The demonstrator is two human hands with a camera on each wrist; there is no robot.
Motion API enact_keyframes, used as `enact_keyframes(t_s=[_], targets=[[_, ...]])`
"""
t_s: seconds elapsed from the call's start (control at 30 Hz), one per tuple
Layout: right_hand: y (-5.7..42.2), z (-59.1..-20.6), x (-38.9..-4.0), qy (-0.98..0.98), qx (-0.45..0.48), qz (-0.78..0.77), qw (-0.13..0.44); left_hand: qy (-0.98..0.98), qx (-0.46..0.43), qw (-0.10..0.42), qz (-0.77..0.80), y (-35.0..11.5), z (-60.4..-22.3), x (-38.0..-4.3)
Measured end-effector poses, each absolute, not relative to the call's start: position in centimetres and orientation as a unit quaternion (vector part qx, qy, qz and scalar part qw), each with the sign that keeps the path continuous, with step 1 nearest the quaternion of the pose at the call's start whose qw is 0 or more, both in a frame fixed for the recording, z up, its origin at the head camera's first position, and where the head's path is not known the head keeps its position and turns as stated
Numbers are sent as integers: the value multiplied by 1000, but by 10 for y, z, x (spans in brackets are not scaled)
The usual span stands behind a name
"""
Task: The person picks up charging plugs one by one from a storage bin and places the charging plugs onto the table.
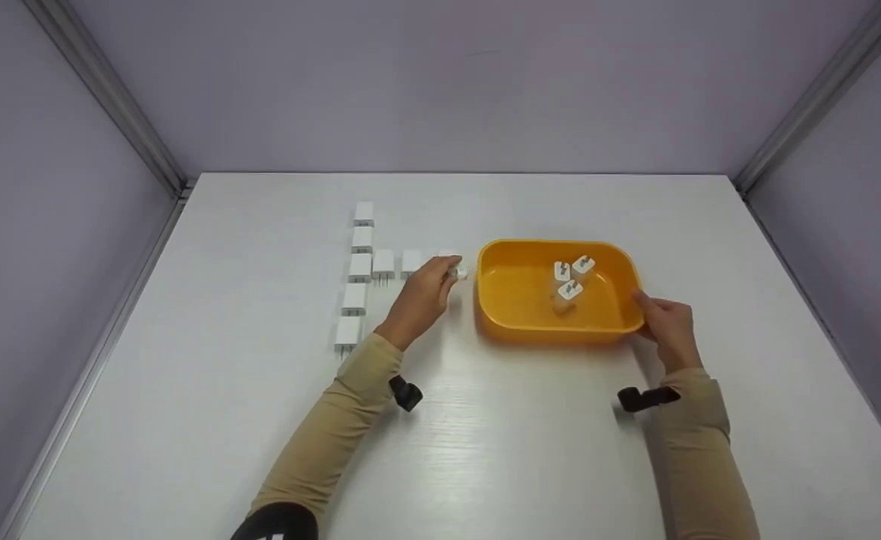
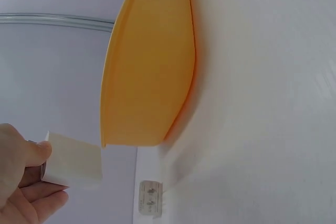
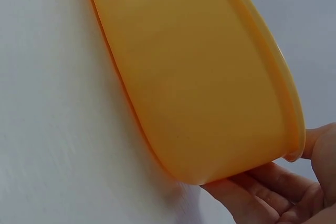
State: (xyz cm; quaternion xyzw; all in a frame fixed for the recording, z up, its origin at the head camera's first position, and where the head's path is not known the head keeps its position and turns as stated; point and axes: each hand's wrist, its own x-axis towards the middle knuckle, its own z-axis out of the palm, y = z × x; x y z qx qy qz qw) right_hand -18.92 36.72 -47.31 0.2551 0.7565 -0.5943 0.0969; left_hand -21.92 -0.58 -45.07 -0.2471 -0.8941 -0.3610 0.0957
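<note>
My left hand (image 1: 422, 298) pinches a white plug adapter (image 2: 73, 161) between thumb and fingers, held above the table just left of a yellow-orange plastic tub (image 1: 553, 337). The right hand (image 1: 668, 330) grips the tub's right end, thumb over the rim and fingers (image 3: 278, 182) against the outside below. Inside the tub lie three white adapters (image 1: 570, 289), their pronged faces up. Beside the left hand, several white adapters (image 1: 383, 262) run in a short row, partly hidden by that hand.
A column of several white adapters (image 1: 355, 298) stands left of the row, prongs facing the near side. The white table (image 1: 485, 442) is bordered by pale walls at the back and both sides. A dark round object (image 1: 279, 521) shows at the lower edge, over the left sleeve.
</note>
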Motion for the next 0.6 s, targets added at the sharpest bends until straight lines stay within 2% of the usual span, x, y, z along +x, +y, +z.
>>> enact_keyframes(t_s=[0.27, 0.6], targets=[[367, -473, -190, 759, 261, -588, 104, -918, -215, 91, -321, -30, -454, -213], [367, -474, -190, 755, 245, -604, 68, -943, -181, 61, -272, -50, -451, -205]])
